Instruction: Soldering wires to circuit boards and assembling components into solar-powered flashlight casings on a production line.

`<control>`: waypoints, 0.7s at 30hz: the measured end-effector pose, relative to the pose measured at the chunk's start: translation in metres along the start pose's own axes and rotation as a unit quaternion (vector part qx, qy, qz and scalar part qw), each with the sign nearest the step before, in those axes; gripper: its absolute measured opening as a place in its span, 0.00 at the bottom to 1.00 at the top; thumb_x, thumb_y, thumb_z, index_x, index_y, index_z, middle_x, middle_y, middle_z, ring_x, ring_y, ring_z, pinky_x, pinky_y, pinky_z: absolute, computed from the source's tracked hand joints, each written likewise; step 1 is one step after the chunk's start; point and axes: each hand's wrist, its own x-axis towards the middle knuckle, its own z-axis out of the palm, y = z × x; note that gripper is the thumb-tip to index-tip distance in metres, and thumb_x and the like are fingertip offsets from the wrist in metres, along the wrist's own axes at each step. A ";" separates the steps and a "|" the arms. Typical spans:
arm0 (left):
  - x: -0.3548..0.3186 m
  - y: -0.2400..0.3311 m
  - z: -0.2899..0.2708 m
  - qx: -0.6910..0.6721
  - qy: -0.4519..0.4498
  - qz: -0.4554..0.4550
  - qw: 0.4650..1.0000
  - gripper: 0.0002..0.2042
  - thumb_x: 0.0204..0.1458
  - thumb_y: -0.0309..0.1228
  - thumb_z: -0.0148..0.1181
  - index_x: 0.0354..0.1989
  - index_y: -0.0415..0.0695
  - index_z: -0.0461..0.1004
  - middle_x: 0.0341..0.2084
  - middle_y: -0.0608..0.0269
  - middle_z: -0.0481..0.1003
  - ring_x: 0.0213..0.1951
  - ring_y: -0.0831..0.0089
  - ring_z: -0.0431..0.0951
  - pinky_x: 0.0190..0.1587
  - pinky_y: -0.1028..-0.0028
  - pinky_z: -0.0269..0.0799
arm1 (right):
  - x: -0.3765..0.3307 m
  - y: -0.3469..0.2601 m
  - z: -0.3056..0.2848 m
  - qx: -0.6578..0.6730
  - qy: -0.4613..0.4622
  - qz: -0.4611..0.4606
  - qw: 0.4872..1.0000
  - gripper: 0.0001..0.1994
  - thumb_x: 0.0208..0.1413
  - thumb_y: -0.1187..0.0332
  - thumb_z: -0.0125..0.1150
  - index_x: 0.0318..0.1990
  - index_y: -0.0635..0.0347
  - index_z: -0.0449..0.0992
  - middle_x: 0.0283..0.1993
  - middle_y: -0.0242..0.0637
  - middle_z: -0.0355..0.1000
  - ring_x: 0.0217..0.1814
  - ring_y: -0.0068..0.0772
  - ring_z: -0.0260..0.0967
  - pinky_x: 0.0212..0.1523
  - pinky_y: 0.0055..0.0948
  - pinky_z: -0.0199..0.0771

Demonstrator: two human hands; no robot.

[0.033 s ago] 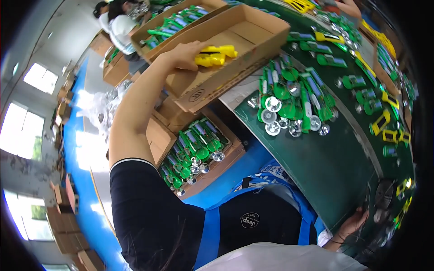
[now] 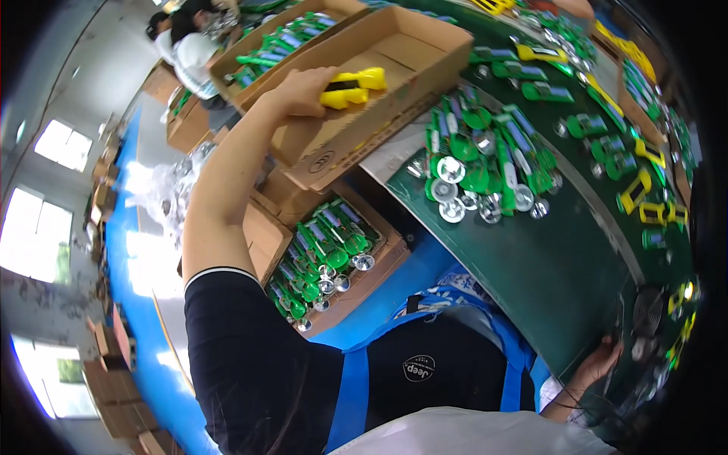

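The left hand (image 2: pixel 303 91) was closed around a yellow flashlight (image 2: pixel 353 86) over the rim of a brown cardboard box (image 2: pixel 425 57), which bore a round printed mark on its side. The right hand (image 2: pixel 599 362) gripped the green table (image 2: pixel 546 265) edge; its grasp could not be told. Below lay a carton of green flashlights (image 2: pixel 326 250). Since the earlier frame, nothing had visibly shifted.

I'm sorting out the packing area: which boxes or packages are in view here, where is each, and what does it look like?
Open brown cardboard box: upper middle, nearly empty; the left hand holds a yellow part over it.
Second brown carton: behind it, holding green parts.
Low brown carton: below, full of green flashlights.
Stacked brown cartons: far left, on the blue floor.
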 end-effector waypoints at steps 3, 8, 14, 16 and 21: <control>0.008 0.013 -0.004 -0.015 0.032 -0.044 0.998 0.29 0.33 0.36 0.65 0.49 0.48 0.64 0.34 0.47 0.74 0.40 0.50 0.74 0.41 0.59 0.67 | 0.014 0.029 -0.047 0.080 -0.038 0.009 0.996 0.09 0.59 0.66 0.50 0.42 0.59 0.72 0.42 0.35 0.71 0.41 0.29 0.65 0.47 0.29 0.64; -0.011 0.024 -0.036 -0.083 0.217 -0.152 0.961 0.25 0.38 0.30 0.61 0.48 0.41 0.66 0.34 0.47 0.74 0.36 0.56 0.76 0.39 0.67 0.71 | -0.007 0.006 0.000 0.163 -0.044 0.006 0.986 0.10 0.58 0.65 0.51 0.41 0.60 0.71 0.39 0.35 0.70 0.36 0.26 0.62 0.41 0.27 0.62; 0.006 0.288 -0.037 -0.065 0.242 0.182 0.951 0.26 0.33 0.23 0.67 0.47 0.43 0.68 0.39 0.54 0.73 0.43 0.56 0.73 0.46 0.65 0.70 | -0.016 -0.022 -0.006 0.252 -0.016 0.000 0.968 0.13 0.60 0.63 0.47 0.40 0.64 0.71 0.31 0.34 0.66 0.32 0.28 0.58 0.48 0.33 0.59; 0.024 0.373 0.011 -0.151 0.188 0.385 0.891 0.25 0.30 0.25 0.64 0.44 0.45 0.69 0.36 0.58 0.71 0.41 0.58 0.71 0.43 0.62 0.68 | -0.012 -0.028 -0.013 0.283 -0.040 -0.022 0.958 0.14 0.61 0.62 0.44 0.41 0.65 0.71 0.29 0.35 0.65 0.32 0.29 0.57 0.51 0.35 0.57; 0.066 0.529 0.088 -0.144 0.240 0.367 0.887 0.25 0.34 0.37 0.63 0.47 0.53 0.69 0.37 0.61 0.68 0.45 0.63 0.68 0.44 0.57 0.64 | -0.008 -0.055 -0.018 0.248 0.098 0.008 0.964 0.15 0.60 0.63 0.45 0.43 0.67 0.71 0.28 0.36 0.65 0.33 0.29 0.57 0.53 0.35 0.56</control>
